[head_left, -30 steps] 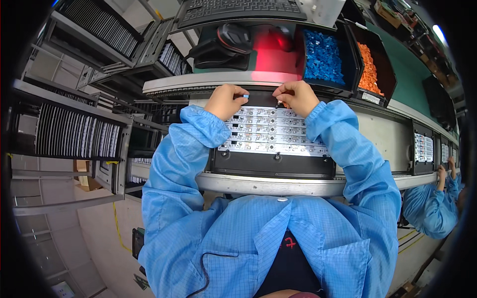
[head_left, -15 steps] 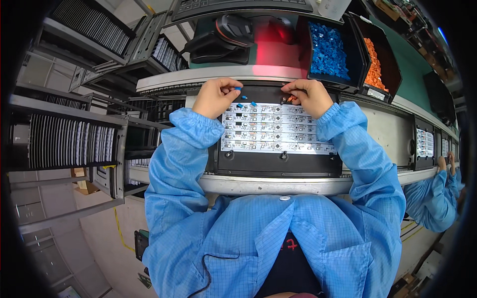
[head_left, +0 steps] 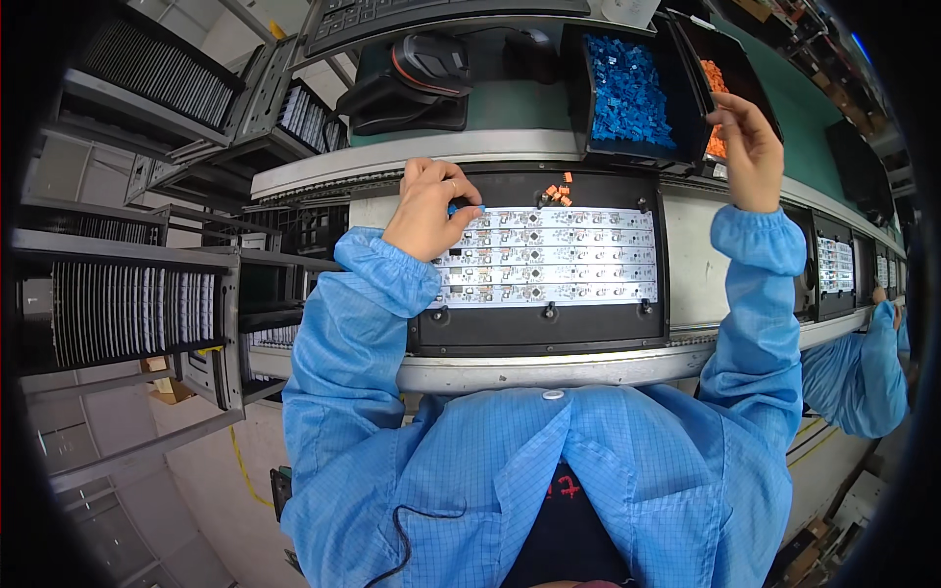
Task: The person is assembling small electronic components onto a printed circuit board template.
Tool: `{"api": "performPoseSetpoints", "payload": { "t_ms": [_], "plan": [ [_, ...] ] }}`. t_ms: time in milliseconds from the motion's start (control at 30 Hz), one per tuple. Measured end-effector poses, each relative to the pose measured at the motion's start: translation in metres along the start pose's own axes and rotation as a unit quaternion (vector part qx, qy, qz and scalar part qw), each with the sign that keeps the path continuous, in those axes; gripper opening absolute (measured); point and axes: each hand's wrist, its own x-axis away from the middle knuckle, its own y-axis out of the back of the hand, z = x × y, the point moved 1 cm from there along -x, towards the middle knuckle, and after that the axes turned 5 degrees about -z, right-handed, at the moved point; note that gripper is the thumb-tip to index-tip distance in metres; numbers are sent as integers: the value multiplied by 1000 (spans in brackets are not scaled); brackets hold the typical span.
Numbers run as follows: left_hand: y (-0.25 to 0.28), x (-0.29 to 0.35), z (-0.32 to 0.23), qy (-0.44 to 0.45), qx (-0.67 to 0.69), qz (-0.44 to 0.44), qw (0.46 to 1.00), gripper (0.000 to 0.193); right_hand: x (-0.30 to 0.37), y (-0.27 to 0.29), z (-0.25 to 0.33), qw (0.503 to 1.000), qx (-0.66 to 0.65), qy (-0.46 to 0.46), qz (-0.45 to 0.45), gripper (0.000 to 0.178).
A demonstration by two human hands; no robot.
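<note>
My left hand (head_left: 429,204) is closed at the upper left of the circuit board panel (head_left: 549,265), with small blue plastic pieces (head_left: 469,208) at its fingertips. The panel is made of several white strips lying in a black carrier tray (head_left: 549,331). Its upper left corner is hidden under that hand. On the tray's far edge lies a loose heap of small orange plastic pieces (head_left: 559,193). Off to the right, my right hand (head_left: 750,152) is raised at the front of the bin of orange pieces (head_left: 714,80), its thumb and forefinger apart.
A black bin of blue pieces (head_left: 632,93) stands beside the orange one. A scanner on a stand (head_left: 426,73) and a keyboard (head_left: 431,22) are behind the rail. Racks of boards (head_left: 137,309) stand at left. Another person's blue sleeve (head_left: 858,367) shows at far right.
My right hand has left the tray for the orange bin, and orange pieces now lie on the tray. My left hand has moved slightly right and down, over the blue pieces. The red light has gone.
</note>
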Motion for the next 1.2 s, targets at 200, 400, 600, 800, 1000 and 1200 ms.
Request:
{"api": "performPoseSetpoints", "payload": {
  "t_ms": [200, 400, 600, 800, 1000, 1200],
  "plan": [
    [8, -17, -15, -5, -18, -75, 997, 11, -2, 26, -34, 996, 73, -19, -39, 22],
    [-29, -105, -103, -257, -113, -104, 954, 8, -1, 23, -51, 981, 178, -72, -33, 19],
    [-88, -179, -133, -177, -263, 144, 937, 17, 15, 23, -37, 994, 84, -62, -29, 18],
    [-77, -220, -130, -214, -279, 199, 915, 24, 56, 73, -28, 997, 32, -47, -51, 23],
    [-134, -258, -83, -253, -322, 175, 895, 21, 81, 74, -37, 995, 23, -89, -25, 25],
    [-94, -246, -91, -260, -263, 236, 899, 15, 87, 68, -26, 995, 19, -102, 3, 23]
  ]
}}
